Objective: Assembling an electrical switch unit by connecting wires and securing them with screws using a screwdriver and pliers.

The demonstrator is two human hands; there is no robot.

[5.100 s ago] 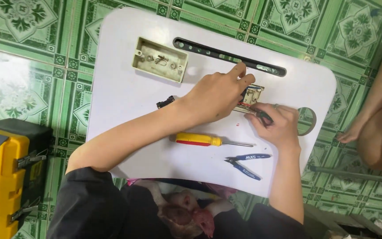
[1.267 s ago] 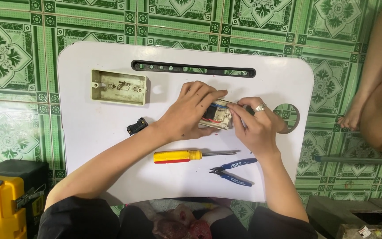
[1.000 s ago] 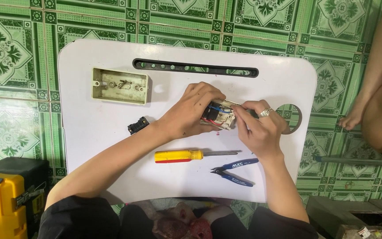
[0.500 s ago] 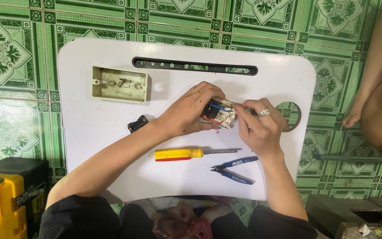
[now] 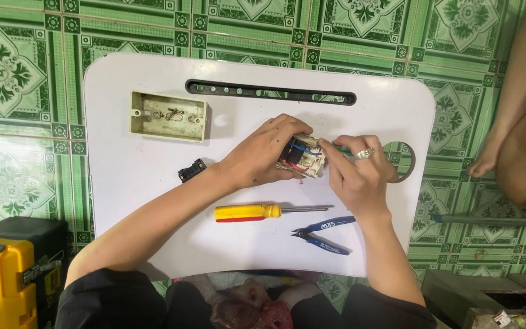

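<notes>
My left hand [image 5: 262, 152] grips a small white electrical switch module [image 5: 302, 157] with red and blue wires showing, held just above the white lap table [image 5: 153, 201]. My right hand [image 5: 354, 173], with a ring on one finger, pinches a thin green-handled tool [image 5: 343, 150] whose tip meets the module's right side. A yellow and red screwdriver [image 5: 257, 212] lies on the table just below both hands. Blue-handled cutters [image 5: 327, 234] rest to its right.
A cream switch box [image 5: 167, 116] lies at the table's upper left, and a small black part [image 5: 191, 171] sits near my left wrist. A yellow and black toolbox [image 5: 7, 274] stands at the lower left. Another person's leg and foot [image 5: 518, 122] are at the right.
Five seconds ago the module lay on the table under my hands. Since then I have lifted it, and in the last second it stays held with only small finger shifts.
</notes>
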